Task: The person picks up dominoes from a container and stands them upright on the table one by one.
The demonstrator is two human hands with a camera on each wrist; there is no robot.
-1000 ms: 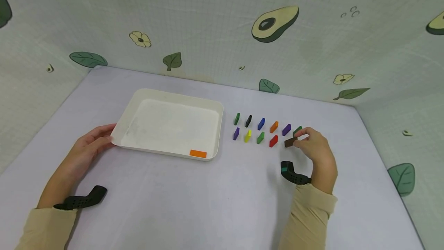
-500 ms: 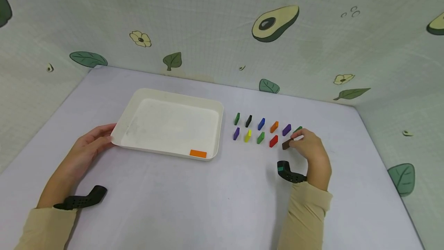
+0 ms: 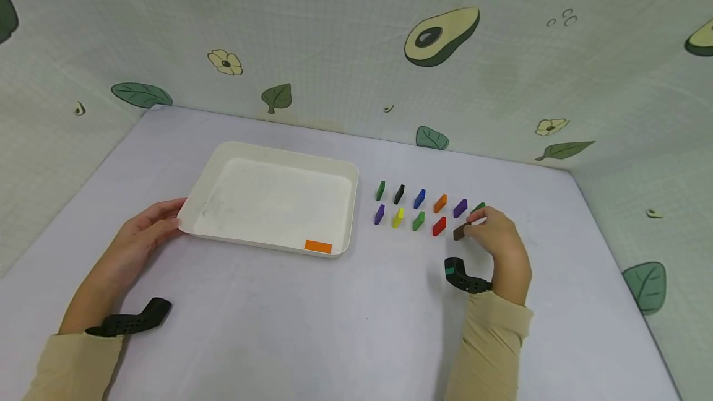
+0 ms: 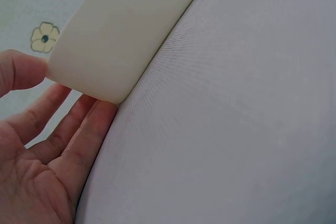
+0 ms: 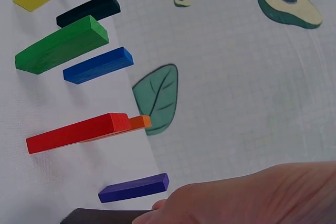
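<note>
My right hand (image 3: 496,232) pinches a dark brown domino block (image 3: 460,232) between thumb and fingers, at the right end of the front row. In the right wrist view, that brown block (image 5: 100,216) shows at the bottom edge beside the hand, near a purple block (image 5: 134,188). My left hand (image 3: 147,228) touches the front left corner of a white tray (image 3: 267,244). In the left wrist view, the thumb is at the tray's rim and the fairly straight fingers (image 4: 89,140) meet its outer wall. An orange block (image 3: 318,246) lies inside the tray along its front wall.
Two rows of upright coloured blocks stand right of the tray, including a yellow block (image 3: 398,218), a red block (image 3: 439,226) and a blue block (image 3: 419,198). A green block (image 3: 479,206) is partly covered by my right hand. A patterned cloth (image 3: 334,42) hangs behind the table.
My right hand has shifted slightly left with the brown block, which has turned a little, and then stays nearly still. The left hand and tray have not moved.
</note>
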